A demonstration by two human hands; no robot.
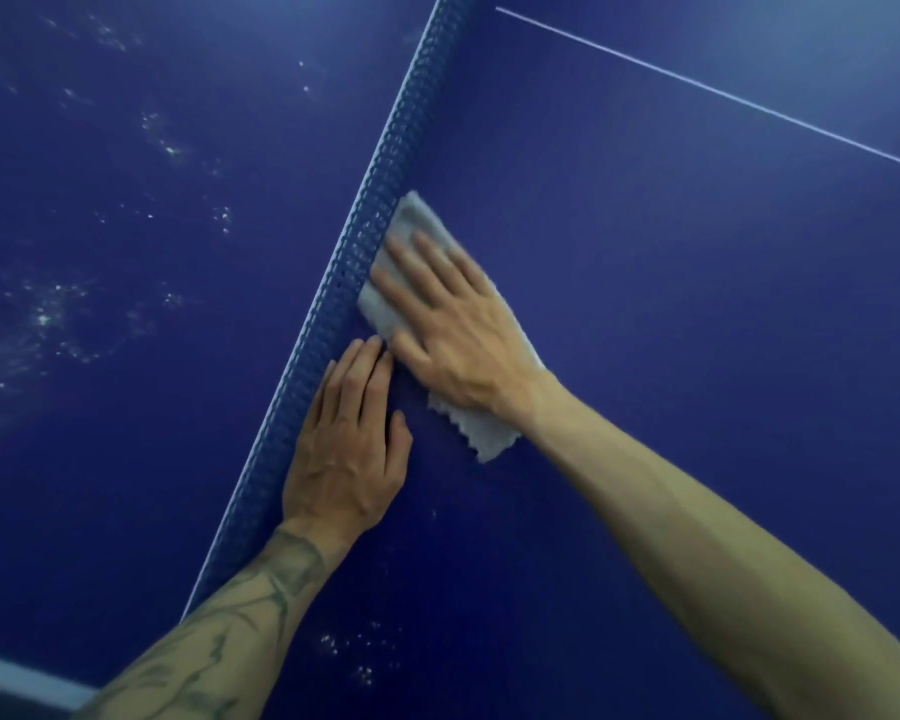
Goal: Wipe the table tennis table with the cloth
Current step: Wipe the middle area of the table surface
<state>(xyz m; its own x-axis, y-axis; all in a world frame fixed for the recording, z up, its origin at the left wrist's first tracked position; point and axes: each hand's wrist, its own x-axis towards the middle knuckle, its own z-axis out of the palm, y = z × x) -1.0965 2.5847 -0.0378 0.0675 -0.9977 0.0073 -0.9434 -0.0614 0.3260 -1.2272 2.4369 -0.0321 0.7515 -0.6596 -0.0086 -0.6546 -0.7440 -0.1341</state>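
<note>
The right hand (453, 324), fingers spread flat, is pressing the cloth (409, 220) onto the table (645, 304) just beside the net (380, 194) to clean that strip. The left hand (344, 449), fingers straight, is lying along the net, seemingly bracing

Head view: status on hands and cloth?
Right hand flat on cloth, pressing it to table beside net. Left hand open, flat on table along net. Pale specks on table beyond net.

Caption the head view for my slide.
Right hand presses a grey cloth on the blue table beside the net; left hand rests flat alongside.
</note>
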